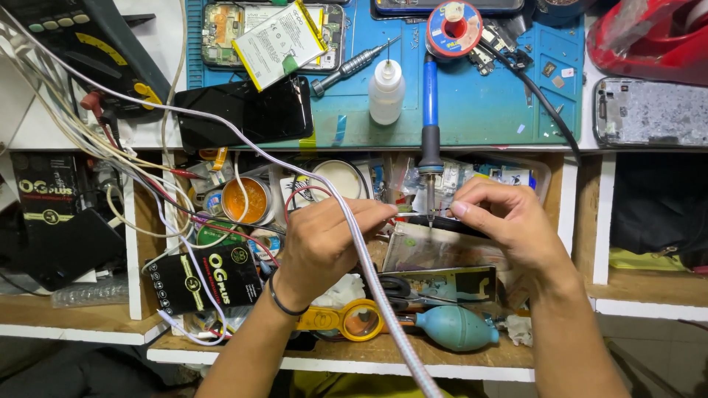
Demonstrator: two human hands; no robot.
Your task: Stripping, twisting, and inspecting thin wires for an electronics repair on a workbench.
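My left hand [328, 236] and my right hand [501, 217] are held together over an open, cluttered drawer [339, 354]. Both pinch a thin metal piece, like tweezers or a fine wire [422, 214], stretched between their fingertips. A blue-handled soldering iron [430, 110] lies over the edge of the blue work mat [479, 110], its tip pointing down just above the thin piece. A braided white cable [369, 258] runs across my left wrist.
On the mat lie an opened phone with its battery [276, 33], a screwdriver [350, 66], a small white dropper bottle [386, 90], a solder spool [453, 28] and a black phone [247, 114]. The drawer holds a teal air blower [456, 328], flux tins [247, 200], scissors and boxes.
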